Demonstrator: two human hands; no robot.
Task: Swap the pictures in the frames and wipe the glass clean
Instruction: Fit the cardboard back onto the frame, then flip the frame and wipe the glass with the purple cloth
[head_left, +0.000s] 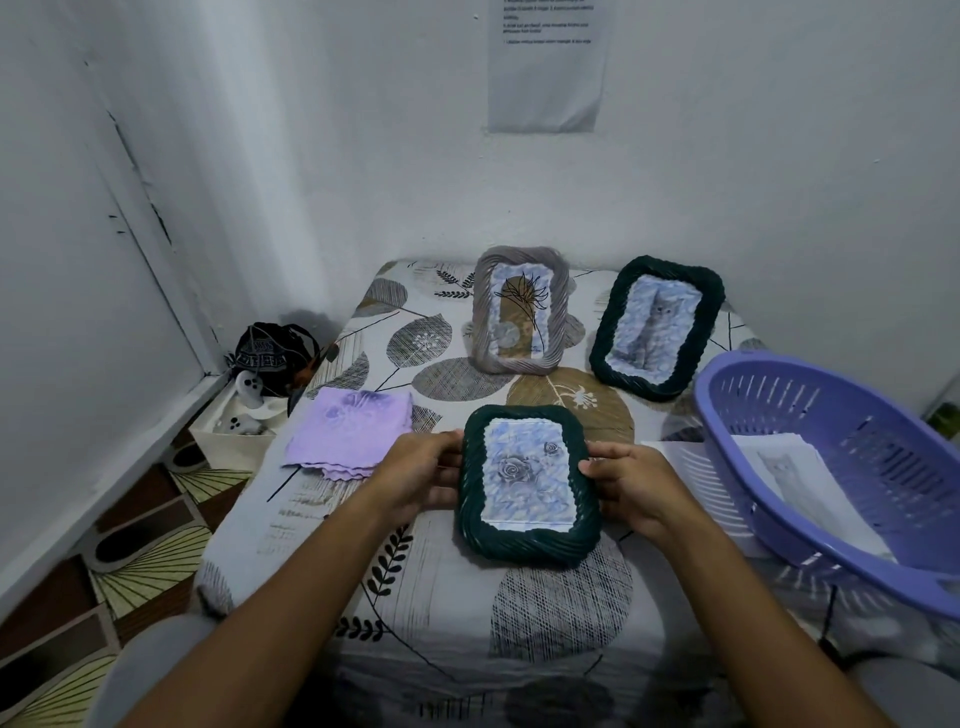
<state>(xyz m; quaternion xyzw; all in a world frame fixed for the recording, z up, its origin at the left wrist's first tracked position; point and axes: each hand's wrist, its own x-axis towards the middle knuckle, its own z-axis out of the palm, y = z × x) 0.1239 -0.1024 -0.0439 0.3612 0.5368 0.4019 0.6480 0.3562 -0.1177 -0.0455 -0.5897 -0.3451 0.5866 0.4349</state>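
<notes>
Item: dark green rose-picture frame (527, 483), gripped at both sides by left hand (422, 474) and right hand (631, 486) fingers. Step: picture swap; next, likely turn over, open backing.

walls: white plaster (727, 156), cracked seam far left of the left hand | paper sheet (548, 67) taped high beyond both hands | worktop: leaf-print cloth (441, 597) under the hands | floor: brown fan-pattern tiles (130, 561) left, below the left hand | light: dim, bluish

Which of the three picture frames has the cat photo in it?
The dark green frame standing at the back right. The grey frame beside it shows a plant, and the held green frame shows roses.
</notes>
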